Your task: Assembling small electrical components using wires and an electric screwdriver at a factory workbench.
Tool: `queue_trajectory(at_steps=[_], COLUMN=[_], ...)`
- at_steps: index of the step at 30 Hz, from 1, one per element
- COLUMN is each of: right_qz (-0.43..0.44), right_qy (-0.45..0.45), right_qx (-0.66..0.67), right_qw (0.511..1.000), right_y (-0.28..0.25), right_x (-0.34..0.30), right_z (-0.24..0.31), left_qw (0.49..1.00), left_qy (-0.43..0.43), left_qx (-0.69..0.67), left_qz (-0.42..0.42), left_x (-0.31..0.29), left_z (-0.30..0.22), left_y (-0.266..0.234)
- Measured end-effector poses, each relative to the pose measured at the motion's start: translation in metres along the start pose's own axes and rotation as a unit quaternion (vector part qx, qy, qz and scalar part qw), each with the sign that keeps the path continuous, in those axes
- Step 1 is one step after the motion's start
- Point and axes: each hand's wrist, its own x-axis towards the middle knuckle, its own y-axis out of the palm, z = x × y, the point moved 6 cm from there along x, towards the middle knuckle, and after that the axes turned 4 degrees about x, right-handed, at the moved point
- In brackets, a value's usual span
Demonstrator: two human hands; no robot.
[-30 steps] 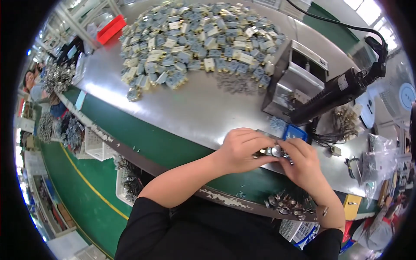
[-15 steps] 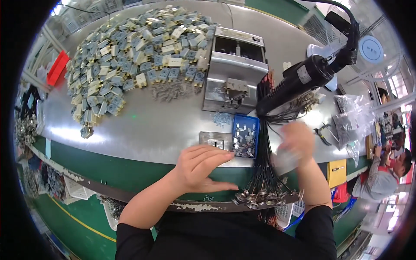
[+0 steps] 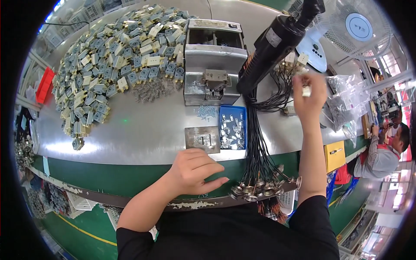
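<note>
My left hand (image 3: 195, 172) rests near the table's front edge, thumb apart from loosely curled fingers, with nothing in it. Just ahead of it lies a metal plate (image 3: 190, 139) with a slotted recess. My right hand (image 3: 313, 96) is over the right side of the table, its fingers curved and smeared by motion. A cream block (image 3: 306, 91) shows between thumb and fingers; whether it is gripped I cannot tell. Nearby are cream blocks (image 3: 302, 59) among black cables (image 3: 277, 102). Round metal cable ends (image 3: 251, 190) hang in a bunch at the front edge, right of my left hand.
A large heap of grey-and-cream blocks (image 3: 125, 56) and loose springs (image 3: 149, 90) cover the far left. A metal screw feeder (image 3: 214, 60), a blue tray (image 3: 234, 146) of small metal parts and a black cylindrical tool (image 3: 271, 52) stand mid-table. At right are a fan (image 3: 359, 27), plastic bags (image 3: 346, 102) and a co-worker (image 3: 383, 158).
My right hand has moved away from me and slightly right, from beside the cable bunch to the cream blocks. My left hand has drawn back slightly. The view has shifted right.
</note>
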Motion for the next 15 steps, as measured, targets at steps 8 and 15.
queue_trajectory(at_steps=[8, 15], right_qz=[0.478, 0.283], right_qy=[0.062, 0.582], right_qx=[0.137, 0.463], right_qw=[0.865, 0.605], right_y=[0.034, 0.016], right_x=[-0.094, -0.114], right_z=[0.059, 0.024], left_qw=[1.0, 0.99], left_qy=[0.008, -0.063], left_qx=[-0.025, -0.127], left_qz=[0.008, 0.01], left_x=[0.004, 0.011], left_z=[-0.008, -0.016], left_y=[0.002, 0.001])
